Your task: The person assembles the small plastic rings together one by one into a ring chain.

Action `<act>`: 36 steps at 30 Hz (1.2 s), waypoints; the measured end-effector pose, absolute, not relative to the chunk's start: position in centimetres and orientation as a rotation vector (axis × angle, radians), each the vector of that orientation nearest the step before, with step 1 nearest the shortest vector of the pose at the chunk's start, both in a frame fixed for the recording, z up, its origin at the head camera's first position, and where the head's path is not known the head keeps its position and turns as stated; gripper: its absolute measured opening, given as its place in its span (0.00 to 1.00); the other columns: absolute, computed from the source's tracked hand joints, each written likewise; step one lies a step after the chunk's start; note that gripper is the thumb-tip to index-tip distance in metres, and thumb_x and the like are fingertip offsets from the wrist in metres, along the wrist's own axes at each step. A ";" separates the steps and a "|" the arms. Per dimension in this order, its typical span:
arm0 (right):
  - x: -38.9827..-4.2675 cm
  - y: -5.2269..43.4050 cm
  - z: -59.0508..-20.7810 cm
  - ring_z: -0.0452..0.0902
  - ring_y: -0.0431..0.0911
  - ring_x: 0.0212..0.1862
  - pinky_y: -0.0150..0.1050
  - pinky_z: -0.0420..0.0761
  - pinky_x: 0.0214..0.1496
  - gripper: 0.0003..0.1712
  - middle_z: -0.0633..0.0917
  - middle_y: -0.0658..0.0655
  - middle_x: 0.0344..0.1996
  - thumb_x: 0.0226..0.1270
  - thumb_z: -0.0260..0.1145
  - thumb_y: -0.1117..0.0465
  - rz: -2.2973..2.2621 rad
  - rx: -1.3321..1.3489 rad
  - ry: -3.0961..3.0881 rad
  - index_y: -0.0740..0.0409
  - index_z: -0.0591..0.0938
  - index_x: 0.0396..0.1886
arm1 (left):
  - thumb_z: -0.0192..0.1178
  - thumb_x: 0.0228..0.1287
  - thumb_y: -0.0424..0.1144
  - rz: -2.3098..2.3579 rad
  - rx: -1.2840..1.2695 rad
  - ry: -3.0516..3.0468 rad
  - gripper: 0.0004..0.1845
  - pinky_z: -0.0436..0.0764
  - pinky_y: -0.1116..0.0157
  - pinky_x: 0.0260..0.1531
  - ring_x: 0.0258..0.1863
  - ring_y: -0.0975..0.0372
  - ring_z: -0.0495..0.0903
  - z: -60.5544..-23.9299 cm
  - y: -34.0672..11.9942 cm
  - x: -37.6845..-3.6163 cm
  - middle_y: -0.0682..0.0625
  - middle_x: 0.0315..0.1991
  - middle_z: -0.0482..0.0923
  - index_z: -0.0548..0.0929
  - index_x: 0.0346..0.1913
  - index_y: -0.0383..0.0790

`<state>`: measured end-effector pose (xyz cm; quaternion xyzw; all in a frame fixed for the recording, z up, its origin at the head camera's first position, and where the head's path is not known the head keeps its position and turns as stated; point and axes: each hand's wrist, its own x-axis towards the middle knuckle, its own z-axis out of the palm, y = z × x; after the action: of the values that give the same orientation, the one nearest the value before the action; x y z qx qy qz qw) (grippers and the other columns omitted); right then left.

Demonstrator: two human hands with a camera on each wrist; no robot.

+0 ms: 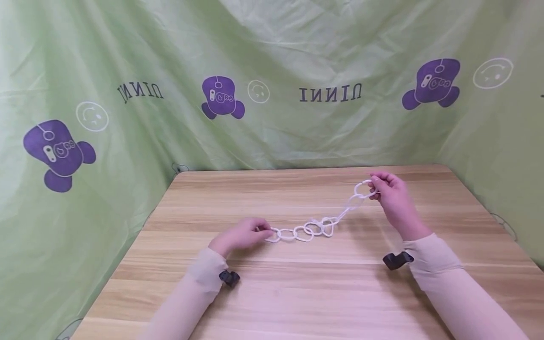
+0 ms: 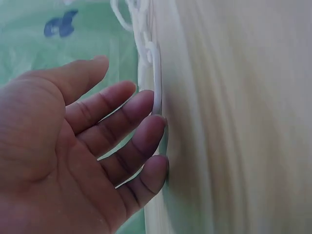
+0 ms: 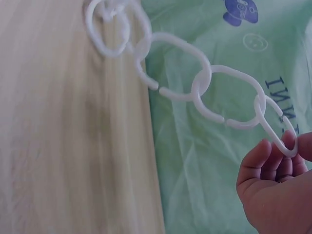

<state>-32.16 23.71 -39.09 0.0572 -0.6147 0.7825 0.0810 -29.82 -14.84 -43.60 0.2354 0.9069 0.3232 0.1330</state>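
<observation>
fingers of the right hand [image 1: 393,196] pinch the chain [image 1: 316,227] end aloft — left hand [image 1: 242,234], grip loose, touches the other end.

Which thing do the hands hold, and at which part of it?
The right hand pinches the end ring of the white chain, lifting that end. The left hand only touches the opposite end ring with straight fingertips, on the table.
</observation>
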 end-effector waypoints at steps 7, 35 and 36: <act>-31.7 25.9 -40.3 0.71 0.41 0.28 0.30 0.77 0.28 0.08 0.76 0.54 0.29 0.66 0.56 0.65 2.415 0.096 -1.770 0.64 0.70 0.42 | 0.58 0.62 0.47 0.941 0.560 2.731 0.08 0.73 0.64 0.31 0.28 0.62 0.74 -43.4 -18.2 -31.1 0.55 0.28 0.78 0.81 0.35 0.48; -30.3 29.8 -43.5 0.70 0.40 0.24 0.35 0.76 0.26 0.22 0.75 0.56 0.29 0.69 0.49 0.64 2.051 -0.188 -2.592 0.76 0.60 0.55 | 0.57 0.63 0.45 0.971 0.427 2.825 0.09 0.72 0.63 0.28 0.25 0.60 0.73 -43.7 -21.3 -32.3 0.51 0.27 0.77 0.81 0.38 0.44; -30.3 29.8 -43.5 0.70 0.40 0.24 0.35 0.76 0.26 0.21 0.75 0.56 0.29 0.69 0.49 0.64 2.039 -0.205 -2.614 0.75 0.61 0.55 | 0.57 0.63 0.45 0.971 0.421 2.823 0.09 0.72 0.63 0.28 0.26 0.60 0.73 -43.6 -21.3 -32.3 0.51 0.27 0.78 0.81 0.38 0.45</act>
<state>-30.28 29.83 -43.49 -0.0613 -0.7837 0.6115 -0.0897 -32.32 -21.31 -43.64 0.1394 0.9345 0.3213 0.0634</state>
